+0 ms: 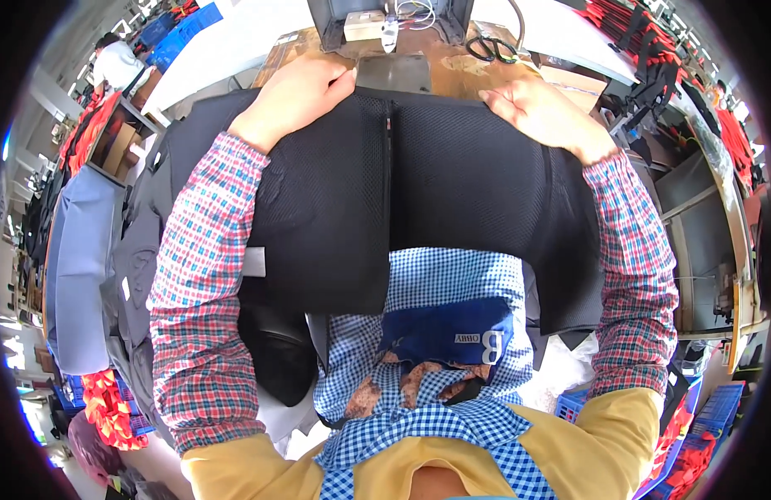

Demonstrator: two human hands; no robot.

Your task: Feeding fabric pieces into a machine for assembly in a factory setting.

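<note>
A black mesh fabric piece (460,175) drapes from the table edge down over my lap. Its two panels hang side by side with a dark line between them at the middle, and the left panel reaches lower. My left hand (306,96) is closed on the upper edge, left of that line. To the right, my right hand (543,112) pinches the same edge, thumb and fingers together. Both hands' fingertips are partly hidden by the fabric and the knuckles. A small white label (254,262) shows beside my left forearm.
Ahead stands a sewing machine (390,33) on a worn wooden tabletop (452,75). Black-handled scissors (492,50) lie at its right. Grey fabric (85,267) hangs at the left, and blue crates (710,412) with red pieces stand at the lower right. Another person (119,67) is far left.
</note>
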